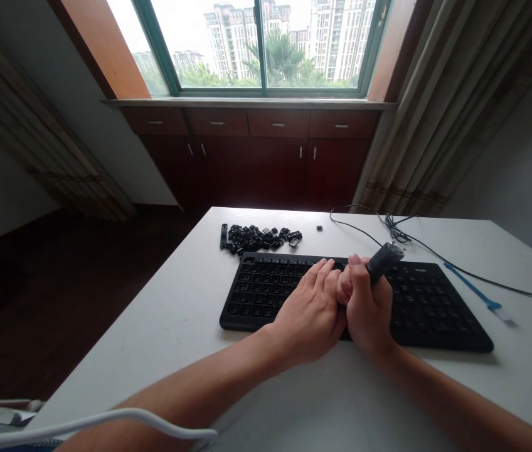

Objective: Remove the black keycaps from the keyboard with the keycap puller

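Note:
A black keyboard point(266, 285) lies on the white table, with bare key sockets on its left part and keycaps on its right part. My left hand point(310, 307) rests over the keyboard's middle, fingers stretched out and touching my right hand. My right hand point(369, 307) is wrapped around a dark-handled tool point(381, 262), thumb on top. The tool's clear-looking end points up and away to the right; its other end is hidden in my hand. Just behind the keyboard lies a pile of loose black keycaps point(251, 238).
A blue brush point(475, 289) with pale bristles lies to the keyboard's right. The black cable point(463, 270) is partly bunched at the back. One small black keycap point(319, 228) sits apart from the pile. A white cord point(143, 414) crosses my left forearm.

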Demonstrator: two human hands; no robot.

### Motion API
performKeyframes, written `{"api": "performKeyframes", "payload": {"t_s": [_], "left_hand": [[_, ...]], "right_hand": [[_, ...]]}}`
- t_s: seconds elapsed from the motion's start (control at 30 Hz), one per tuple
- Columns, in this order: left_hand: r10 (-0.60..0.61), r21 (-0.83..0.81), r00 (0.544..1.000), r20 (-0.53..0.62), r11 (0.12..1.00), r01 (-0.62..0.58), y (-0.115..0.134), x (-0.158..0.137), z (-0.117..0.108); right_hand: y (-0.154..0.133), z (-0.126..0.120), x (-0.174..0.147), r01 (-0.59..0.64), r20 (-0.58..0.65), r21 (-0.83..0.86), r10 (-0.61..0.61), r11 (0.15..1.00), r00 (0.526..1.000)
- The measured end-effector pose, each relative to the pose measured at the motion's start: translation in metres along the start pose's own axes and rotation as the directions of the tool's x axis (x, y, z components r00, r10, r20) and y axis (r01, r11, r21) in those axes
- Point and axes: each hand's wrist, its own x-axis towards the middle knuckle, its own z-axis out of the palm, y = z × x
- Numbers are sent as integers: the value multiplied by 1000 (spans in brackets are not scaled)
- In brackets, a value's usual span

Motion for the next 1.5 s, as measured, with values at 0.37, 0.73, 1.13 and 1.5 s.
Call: {"api": "performKeyframes", "payload": {"t_s": [0.37, 0.73, 1.13, 1.5], "left_hand": [[51, 44, 999, -17, 998, -50, -1, 0, 3], [-133, -33, 991, 9, 990, 134, 1, 1, -2], [-63, -157, 997, -52, 986, 54, -22, 2, -18], [-57, -69, 997, -55, 996, 53, -39, 5, -35]], "right_hand": [[1, -4, -5, 53, 18, 6, -53, 999, 998], [-12, -9, 25, 103, -75, 130, -94, 986, 993], [-12, -32, 45, 22, -146, 170, 3, 985, 989], [-22, -91, 77, 459, 418, -822, -190, 336, 888]]}}
